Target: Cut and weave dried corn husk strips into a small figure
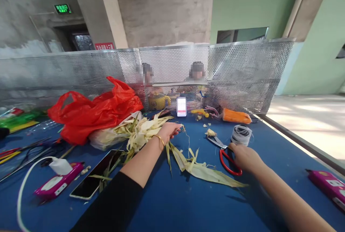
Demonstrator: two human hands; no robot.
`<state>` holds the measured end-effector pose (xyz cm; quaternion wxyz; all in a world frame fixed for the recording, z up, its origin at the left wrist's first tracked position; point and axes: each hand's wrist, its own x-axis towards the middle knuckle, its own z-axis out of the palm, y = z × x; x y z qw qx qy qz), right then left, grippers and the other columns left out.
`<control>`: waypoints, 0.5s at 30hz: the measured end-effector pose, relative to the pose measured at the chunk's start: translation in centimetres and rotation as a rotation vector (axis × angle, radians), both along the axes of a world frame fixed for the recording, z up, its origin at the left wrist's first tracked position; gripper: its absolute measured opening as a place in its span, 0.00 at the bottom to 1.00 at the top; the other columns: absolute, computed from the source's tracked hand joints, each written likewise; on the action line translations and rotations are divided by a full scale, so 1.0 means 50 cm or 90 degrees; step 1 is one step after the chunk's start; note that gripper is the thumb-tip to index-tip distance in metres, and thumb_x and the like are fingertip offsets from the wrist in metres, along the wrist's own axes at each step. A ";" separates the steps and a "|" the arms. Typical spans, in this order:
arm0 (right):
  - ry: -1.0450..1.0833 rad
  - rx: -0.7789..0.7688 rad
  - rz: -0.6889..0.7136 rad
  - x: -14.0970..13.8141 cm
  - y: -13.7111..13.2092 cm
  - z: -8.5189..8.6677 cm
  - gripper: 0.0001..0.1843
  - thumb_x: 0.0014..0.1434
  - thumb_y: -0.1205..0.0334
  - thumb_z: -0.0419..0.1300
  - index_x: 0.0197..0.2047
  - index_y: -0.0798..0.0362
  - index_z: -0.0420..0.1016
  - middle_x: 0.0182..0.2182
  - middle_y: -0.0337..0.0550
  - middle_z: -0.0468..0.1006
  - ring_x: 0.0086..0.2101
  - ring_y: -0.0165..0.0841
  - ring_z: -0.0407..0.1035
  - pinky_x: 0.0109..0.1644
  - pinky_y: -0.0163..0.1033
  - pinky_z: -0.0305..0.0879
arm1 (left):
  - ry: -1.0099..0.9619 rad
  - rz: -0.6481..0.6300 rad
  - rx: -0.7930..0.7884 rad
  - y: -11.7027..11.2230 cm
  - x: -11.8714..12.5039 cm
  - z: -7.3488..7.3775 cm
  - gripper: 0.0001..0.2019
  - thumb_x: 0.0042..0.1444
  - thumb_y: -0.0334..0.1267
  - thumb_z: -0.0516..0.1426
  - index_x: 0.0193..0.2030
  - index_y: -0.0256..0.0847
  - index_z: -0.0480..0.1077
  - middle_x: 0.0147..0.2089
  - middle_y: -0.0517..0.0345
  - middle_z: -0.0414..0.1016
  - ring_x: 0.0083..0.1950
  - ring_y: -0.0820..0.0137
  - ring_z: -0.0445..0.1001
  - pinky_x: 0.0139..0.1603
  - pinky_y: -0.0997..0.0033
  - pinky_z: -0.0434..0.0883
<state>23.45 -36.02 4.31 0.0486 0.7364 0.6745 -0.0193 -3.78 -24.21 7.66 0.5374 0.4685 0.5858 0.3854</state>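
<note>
My left hand (169,131) is closed on pale green corn husk leaves (140,131) at the middle of the blue table (188,203); a gold bangle sits on its wrist. More husk strips (205,171) trail from it toward me. My right hand (244,156) rests on the red handles of a pair of scissors (225,153) lying on the table, fingers curled over them. A coil of thin wire (240,135) lies just beyond that hand.
A red plastic bag (94,113) is heaped at the left. A black phone (94,174), a pink power bank (58,183) with white cable, and tools lie near left. An orange tool (236,116), a small lit phone (181,106) and a perforated metal screen (242,73) stand behind; two people sit beyond it.
</note>
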 end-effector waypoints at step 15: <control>0.026 0.012 0.013 0.002 0.007 -0.010 0.29 0.49 0.63 0.58 0.55 0.61 0.69 0.45 0.63 0.71 0.46 0.51 0.69 0.43 0.44 0.62 | -0.072 0.022 -0.069 0.025 0.088 -0.054 0.11 0.59 0.39 0.57 0.43 0.33 0.71 0.40 0.52 0.74 0.36 0.71 0.74 0.36 0.69 0.72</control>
